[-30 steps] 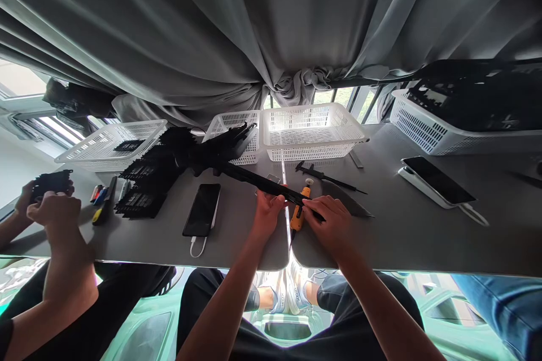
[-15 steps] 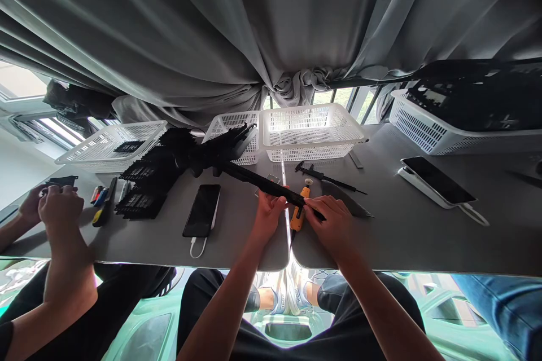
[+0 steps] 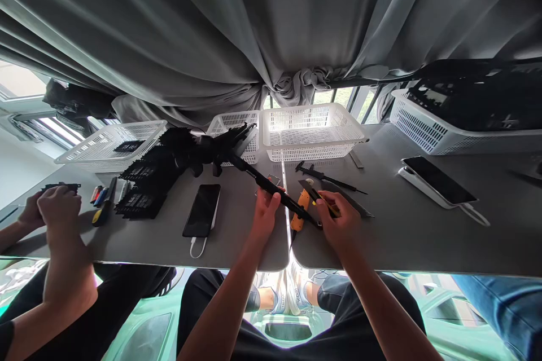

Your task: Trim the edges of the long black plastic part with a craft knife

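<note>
My left hand [image 3: 266,208] grips a long narrow black plastic-looking strip [image 3: 292,203] by its middle. The strip slants from near a pile of black toothed parts [image 3: 154,175] down to the right, where its end comes close to my right hand [image 3: 341,220]. In that right hand is a utility knife [image 3: 317,196], its blade pointing up and left, clear of the strip. Beneath the strip and knife lies an orange handheld tool [image 3: 298,220]. A black caliper [image 3: 330,176] rests just beyond the knife.
White baskets [image 3: 313,149] line the back of the grey table [image 3: 237,225]; the right one [image 3: 427,132] is heaped with black pieces. Phones lie to the left [image 3: 202,211] and right [image 3: 440,180]. At far left, a co-worker's hands [image 3: 59,208] hold a black part beside another cutter [image 3: 104,208].
My right hand has come away from the strip's end, moving slightly right, and the knife blade now points up. The strip's right end has dipped a little lower.
</note>
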The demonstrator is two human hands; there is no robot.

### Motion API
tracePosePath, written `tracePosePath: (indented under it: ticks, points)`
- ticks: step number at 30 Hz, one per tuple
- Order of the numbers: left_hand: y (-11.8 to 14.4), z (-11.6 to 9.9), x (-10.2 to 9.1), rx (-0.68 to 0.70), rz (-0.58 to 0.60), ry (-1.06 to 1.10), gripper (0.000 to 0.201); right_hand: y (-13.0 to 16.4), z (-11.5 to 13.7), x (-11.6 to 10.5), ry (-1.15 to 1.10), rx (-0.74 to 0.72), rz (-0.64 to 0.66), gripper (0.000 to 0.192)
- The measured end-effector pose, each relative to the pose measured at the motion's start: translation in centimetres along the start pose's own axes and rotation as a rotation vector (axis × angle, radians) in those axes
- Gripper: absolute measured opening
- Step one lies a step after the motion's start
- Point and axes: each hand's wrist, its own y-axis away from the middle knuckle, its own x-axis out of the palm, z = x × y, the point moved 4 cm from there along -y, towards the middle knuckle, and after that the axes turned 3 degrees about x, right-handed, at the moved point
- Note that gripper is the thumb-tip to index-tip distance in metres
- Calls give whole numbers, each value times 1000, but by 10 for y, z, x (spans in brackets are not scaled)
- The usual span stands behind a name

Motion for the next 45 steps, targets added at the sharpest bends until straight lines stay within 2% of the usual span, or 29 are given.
tracePosePath:
  ticks: [5, 8, 12, 15, 21, 27, 32, 35, 38, 41, 45]
  points:
    - [2, -1, 3, -87, 10, 43, 54, 2, 4, 2, 29, -27, 63, 17]
    - [2, -3, 3, -136, 17, 53, 49, 5, 9, 7, 43, -138, 156, 18]
    - [-1, -9, -3, -125, -56, 106, 43, 8, 13, 13, 28, -251, 216, 17]
    - [-2, -10, -6, -159, -84, 104, 47, 7, 12, 16, 18, -248, 240, 14]
    - [0, -2, -3, -233, -54, 119, 57, 8, 7, 19, 47, -257, 277, 14]
    - [3, 3, 0, -236, 56, -56, 70, 8, 3, 20, 113, -212, 236, 14]
    - [-3, 16, -1, -312, 145, 25, 89, 3, 0, 15, 166, -116, 111, 20]
    - [-5, 20, -2, -324, 156, 72, 73, 0, -4, 12, 253, -92, 68, 32]
    - [-3, 18, 0, -319, 168, 59, 55, -2, -9, 12, 351, -41, 82, 41]
    - [2, 13, 3, -302, 196, -24, 54, -3, -14, 11, 390, 12, 112, 47]
    - [4, 11, 7, -295, 241, -96, 58, -3, -11, 8, 391, -60, 51, 53]
